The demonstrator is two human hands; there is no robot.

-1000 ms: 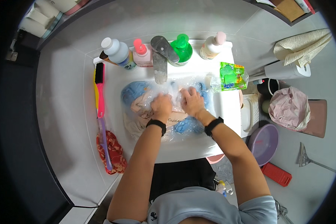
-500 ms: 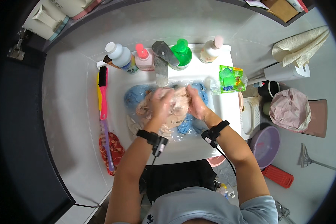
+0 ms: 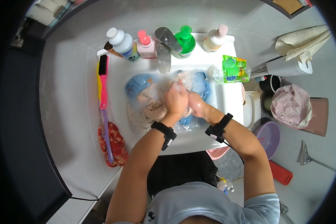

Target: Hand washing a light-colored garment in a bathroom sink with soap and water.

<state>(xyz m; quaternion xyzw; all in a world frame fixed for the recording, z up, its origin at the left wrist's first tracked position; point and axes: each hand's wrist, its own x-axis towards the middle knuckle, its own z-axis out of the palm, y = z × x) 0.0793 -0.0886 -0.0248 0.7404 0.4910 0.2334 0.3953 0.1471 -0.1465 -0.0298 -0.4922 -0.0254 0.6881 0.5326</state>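
Note:
Soapy water fills the white washbasin (image 3: 117, 112), with wet clothes in it. A beige garment (image 3: 155, 108) lies bunched in the middle, and blue cloth (image 3: 138, 86) shows at the left and again at the right. Over the right half of the basin, my left hand (image 3: 176, 98) and my right hand (image 3: 198, 104) press close together at the water. The fingers of both are curled, closed on wet beige cloth that shows around them. Much of that cloth is hidden by the hands. Each wrist wears a black strap with a small device.
Behind the basin stand a grey tap (image 3: 163, 56), a white bottle (image 3: 123, 43), a pink pump bottle (image 3: 147, 44), a green pump bottle (image 3: 185, 43) and a cream pump bottle (image 3: 215, 39). A green packet (image 3: 235, 69) lies on the right rim. A pink brush (image 3: 103, 86) rests along the left edge.
My hands have come closer together, the left moving right toward the right one. The beige garment is less gathered between them, with more lying loose at the left. The view has shifted slightly.

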